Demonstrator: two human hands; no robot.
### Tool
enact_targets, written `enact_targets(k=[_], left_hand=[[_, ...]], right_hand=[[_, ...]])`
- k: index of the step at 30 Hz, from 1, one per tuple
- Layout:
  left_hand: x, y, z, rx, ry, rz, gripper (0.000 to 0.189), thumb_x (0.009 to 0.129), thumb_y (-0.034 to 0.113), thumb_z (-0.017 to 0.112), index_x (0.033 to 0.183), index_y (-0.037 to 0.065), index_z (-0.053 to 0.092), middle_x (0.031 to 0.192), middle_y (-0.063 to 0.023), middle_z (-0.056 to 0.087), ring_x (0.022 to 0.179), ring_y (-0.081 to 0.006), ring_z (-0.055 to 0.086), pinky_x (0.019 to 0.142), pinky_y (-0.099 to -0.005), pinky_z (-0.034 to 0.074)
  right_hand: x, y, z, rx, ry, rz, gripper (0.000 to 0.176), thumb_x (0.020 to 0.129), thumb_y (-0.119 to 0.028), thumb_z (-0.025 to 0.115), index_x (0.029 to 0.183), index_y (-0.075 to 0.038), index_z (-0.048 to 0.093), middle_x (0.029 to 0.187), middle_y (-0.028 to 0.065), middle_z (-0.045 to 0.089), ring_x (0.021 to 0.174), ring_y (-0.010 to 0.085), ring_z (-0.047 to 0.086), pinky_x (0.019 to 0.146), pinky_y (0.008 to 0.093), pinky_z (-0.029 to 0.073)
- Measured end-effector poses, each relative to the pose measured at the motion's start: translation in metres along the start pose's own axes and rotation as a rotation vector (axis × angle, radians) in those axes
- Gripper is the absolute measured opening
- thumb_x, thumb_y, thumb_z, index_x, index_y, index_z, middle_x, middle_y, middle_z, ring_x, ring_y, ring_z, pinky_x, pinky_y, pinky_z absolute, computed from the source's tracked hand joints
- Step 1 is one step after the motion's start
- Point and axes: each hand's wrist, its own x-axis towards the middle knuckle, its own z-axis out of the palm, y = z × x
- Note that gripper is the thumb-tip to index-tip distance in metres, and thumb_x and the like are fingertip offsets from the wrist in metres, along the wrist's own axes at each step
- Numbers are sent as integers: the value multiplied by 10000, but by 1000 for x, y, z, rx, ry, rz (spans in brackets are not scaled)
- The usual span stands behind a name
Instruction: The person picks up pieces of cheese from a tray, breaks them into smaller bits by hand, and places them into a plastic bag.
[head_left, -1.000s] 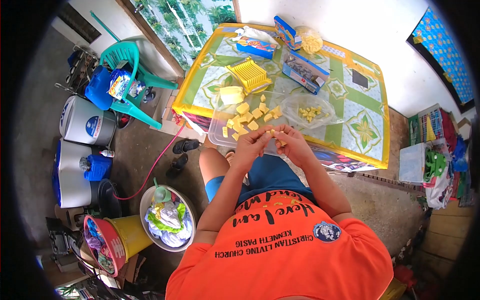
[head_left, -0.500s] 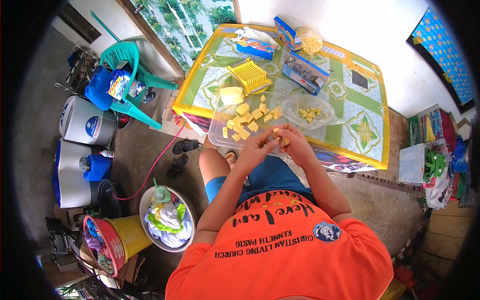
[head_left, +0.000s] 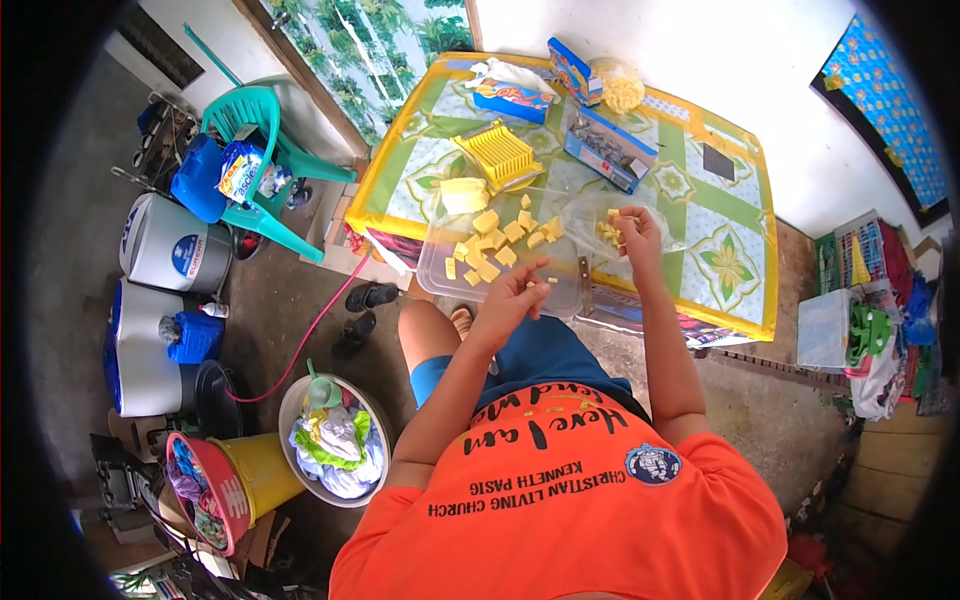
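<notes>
My left hand (head_left: 513,303) hovers over the near side of a clear plastic tray (head_left: 432,262), its fingers loosely curled and apart, with nothing visible in them. Yellow chunks (head_left: 490,238) lie scattered in that tray, beside a larger pale yellow block (head_left: 464,196). Over a clear plastic bag (head_left: 655,215) is my right hand (head_left: 638,236), fingers bent down and drawn together; what they hold is hidden. Small yellow pieces (head_left: 607,233) sit in the bag by its fingertips. A brown-handled thing, apparently a knife (head_left: 586,287), rests at the tray's right edge.
On the patterned table (head_left: 725,262) stand a yellow slotted rack (head_left: 499,156), an open blue box (head_left: 610,150), another blue box (head_left: 513,99) and a bag of pale yellow bits (head_left: 620,88). A green chair (head_left: 243,110) and a laundry basin (head_left: 378,470) are at the left.
My hands have come apart. The right one moved up and right from the tray to the bag; the left shifted slightly left and down, its fingers loosened.
</notes>
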Motion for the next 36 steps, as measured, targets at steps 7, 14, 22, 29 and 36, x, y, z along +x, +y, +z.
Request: enact_targets(k=[7, 14, 22, 29, 36], left_hand=[[2, -2, -6, -176, 36, -13, 450, 834, -11, 564, 1279, 5, 496, 969, -64, 575, 753, -124, 586, 670, -256, 515], [2, -1, -9, -212, 39, -42, 395, 865, 2, 564, 1255, 0, 502, 957, -85, 602, 736, -155, 601, 683, -288, 512], [1, 1, -10, -218, 74, -84, 325, 907, 129, 599, 1199, 4, 531, 818, -71, 608, 639, -140, 582, 582, -262, 494], [1, 0, -11, -184, 108, -55, 244, 904, 172, 615, 1099, 30, 575, 769, -35, 585, 604, -101, 548, 552, -235, 472], [2, -5, -15, -210, 134, -44, 229, 899, 173, 623, 1074, 32, 583, 759, -28, 583, 592, -87, 538, 525, -225, 462]], right_hand=[[28, 29, -14, -688, 104, -367, 237, 813, -208, 598, 984, -48, 636, 876, 187, 665, 820, 327, 633, 751, 405, 488], [27, 26, -5, -732, 105, -327, 243, 848, -237, 588, 992, -46, 631, 903, 186, 661, 875, 370, 624, 778, 424, 482], [23, 15, -5, -716, 59, -307, 250, 816, -210, 647, 1000, -42, 628, 792, 152, 650, 766, 317, 633, 705, 404, 481], [27, 31, -7, -703, 40, -300, 293, 807, -248, 669, 1032, -65, 625, 749, 130, 650, 718, 300, 629, 668, 398, 477], [26, 15, -5, -548, 182, -300, 247, 843, -291, 641, 958, -72, 654, 759, 115, 655, 729, 255, 634, 687, 358, 478]])
